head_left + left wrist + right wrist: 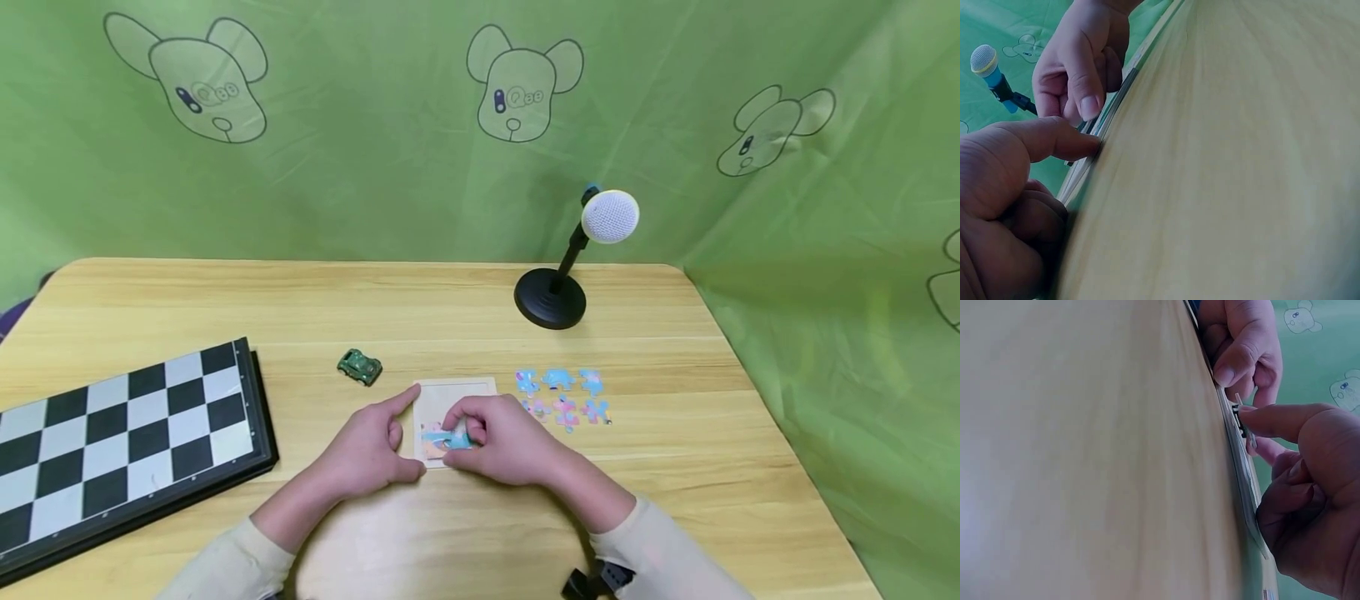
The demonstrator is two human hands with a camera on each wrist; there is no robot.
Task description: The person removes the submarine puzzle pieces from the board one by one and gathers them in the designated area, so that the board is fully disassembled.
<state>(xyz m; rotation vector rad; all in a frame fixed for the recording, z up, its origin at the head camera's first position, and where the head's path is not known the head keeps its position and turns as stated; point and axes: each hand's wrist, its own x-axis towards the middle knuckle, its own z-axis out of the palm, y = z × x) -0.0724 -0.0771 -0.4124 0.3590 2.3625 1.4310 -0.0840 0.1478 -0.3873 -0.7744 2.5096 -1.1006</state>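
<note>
A pale jigsaw tray (pixel 442 396) lies on the table with some printed pieces (pixel 433 451) in its lower left part. My left hand (pixel 367 446) is at its left side, index finger stretched to the upper corner and thumb touching the lower corner. Over the tray, my right hand (pixel 502 437) pinches a blue jigsaw piece (pixel 457 439) between thumb and fingers. Edge-on in the right wrist view, that piece (pixel 1252 439) looks tilted above the tray. Fingers hide part of the tray. Loose jigsaw pieces (pixel 557 379) lie in two rows to its right.
A black-and-white chessboard (pixel 168 425) covers the table's left side. Behind the tray sits a green toy car (pixel 360 367). Farther back stands a microphone (pixel 611 217) on a round black base (pixel 536 300). A green curtain (pixel 375 183) hangs behind the wooden table (pixel 375 542).
</note>
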